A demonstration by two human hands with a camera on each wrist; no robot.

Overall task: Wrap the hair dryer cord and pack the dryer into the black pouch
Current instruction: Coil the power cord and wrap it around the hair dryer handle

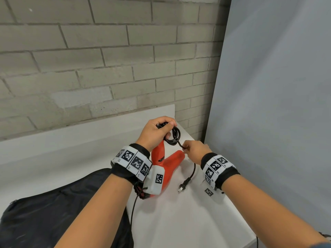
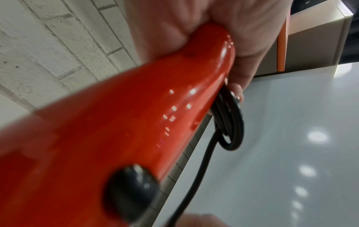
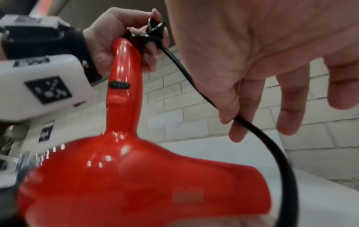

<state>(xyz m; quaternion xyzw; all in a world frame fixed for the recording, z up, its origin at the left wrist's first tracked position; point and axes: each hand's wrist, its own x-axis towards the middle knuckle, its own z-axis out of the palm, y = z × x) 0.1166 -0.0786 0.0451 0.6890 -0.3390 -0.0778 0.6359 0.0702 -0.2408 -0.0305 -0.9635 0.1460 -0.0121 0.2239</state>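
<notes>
A glossy red hair dryer (image 1: pixel 169 164) (image 3: pixel 136 176) stands with its handle (image 2: pixel 155 107) pointing up. My left hand (image 1: pixel 157 129) grips the top of the handle together with several coiled loops of the black cord (image 1: pixel 173 136) (image 2: pixel 231 122). My right hand (image 1: pixel 194 151) pinches the loose cord (image 3: pixel 250 127) between thumb and forefinger just right of the coil; its other fingers hang relaxed. From there the cord runs down to the plug (image 1: pixel 183 187), which lies on the white table (image 1: pixel 197 221). The black pouch (image 1: pixel 53 212) lies at the lower left.
A grey brick wall (image 1: pixel 89 59) rises behind the table, with a white ledge (image 1: pixel 71 135) along its foot. A pale panel (image 1: pixel 277 86) stands at the right. The table's right edge runs close by my right forearm.
</notes>
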